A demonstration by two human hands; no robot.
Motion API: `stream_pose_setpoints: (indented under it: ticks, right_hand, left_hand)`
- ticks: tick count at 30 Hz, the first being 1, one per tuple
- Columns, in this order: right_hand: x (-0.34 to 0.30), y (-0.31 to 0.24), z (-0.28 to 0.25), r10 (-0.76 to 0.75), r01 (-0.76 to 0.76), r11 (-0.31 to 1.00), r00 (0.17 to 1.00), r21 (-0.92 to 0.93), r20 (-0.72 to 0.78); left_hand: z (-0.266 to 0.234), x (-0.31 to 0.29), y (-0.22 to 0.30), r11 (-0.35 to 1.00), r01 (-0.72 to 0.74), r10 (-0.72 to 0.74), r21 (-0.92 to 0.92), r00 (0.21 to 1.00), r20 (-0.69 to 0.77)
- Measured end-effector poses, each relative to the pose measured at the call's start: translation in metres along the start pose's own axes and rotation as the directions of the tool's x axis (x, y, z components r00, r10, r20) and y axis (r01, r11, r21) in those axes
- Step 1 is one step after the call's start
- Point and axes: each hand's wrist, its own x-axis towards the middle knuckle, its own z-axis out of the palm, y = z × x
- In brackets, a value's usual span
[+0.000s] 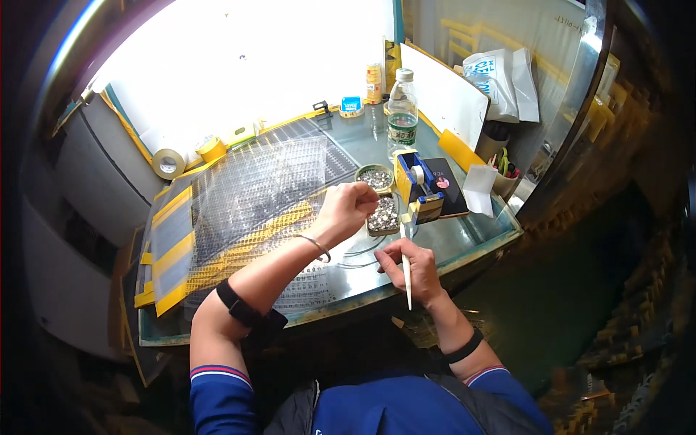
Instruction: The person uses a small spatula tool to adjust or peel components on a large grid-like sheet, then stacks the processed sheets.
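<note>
My left hand (pixel 346 209) hovers with its fingers pinched together beside a small square tin (pixel 383 217) full of tiny silvery and white pieces. Whatever sits in that pinch, if anything, is too small to make out. Lower and to the right, my right hand (pixel 415 268) is closed around a slim white stick-like tool (pixel 407 279), held nearly upright. The tool's upper end reaches close to a blue and yellow tape dispenser (pixel 417 185). Just behind the square tin stands a round tin (pixel 375 176) of similar small pieces.
Clear sheets with rows of small marks (pixel 254 188) cover the left of the glass tabletop (pixel 464 243). Behind the tins stands a plastic bottle (pixel 402 116). A dark box (pixel 446 187) and a white folded card (pixel 479 190) lie right. Tape rolls (pixel 169 164) rest far left.
</note>
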Motion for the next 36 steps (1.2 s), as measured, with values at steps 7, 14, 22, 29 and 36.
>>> stream_pose_setpoints:
  ticks: [7,14,22,29,36]
  right_hand:
    - [0.000,-0.001,0.001,-0.024,0.023,0.999,1.000,-0.024,-0.018]
    - [-0.002,0.004,0.003,-0.007,0.006,1.000,1.000,-0.030,-0.028]
    - [-0.001,-0.002,0.003,0.043,-0.044,0.998,0.998,-0.039,-0.044]
    - [-0.002,-0.001,0.004,0.024,-0.026,0.998,0.998,-0.052,-0.050]
    - [-0.001,-0.003,0.005,0.005,-0.008,0.998,0.999,-0.061,-0.050]
  left_hand:
    - [0.004,0.009,-0.004,0.991,-0.097,0.102,0.089,0.994,-0.042]
    - [-0.016,0.002,0.001,1.000,-0.028,0.028,-0.006,0.999,-0.017]
    - [-0.013,0.005,0.000,0.987,-0.020,0.026,-0.157,0.999,0.034]
    - [-0.007,0.012,-0.002,0.988,-0.141,0.143,0.069,0.990,-0.015]
    - [-0.009,0.014,-0.001,0.994,-0.089,0.091,0.069,0.995,-0.028]
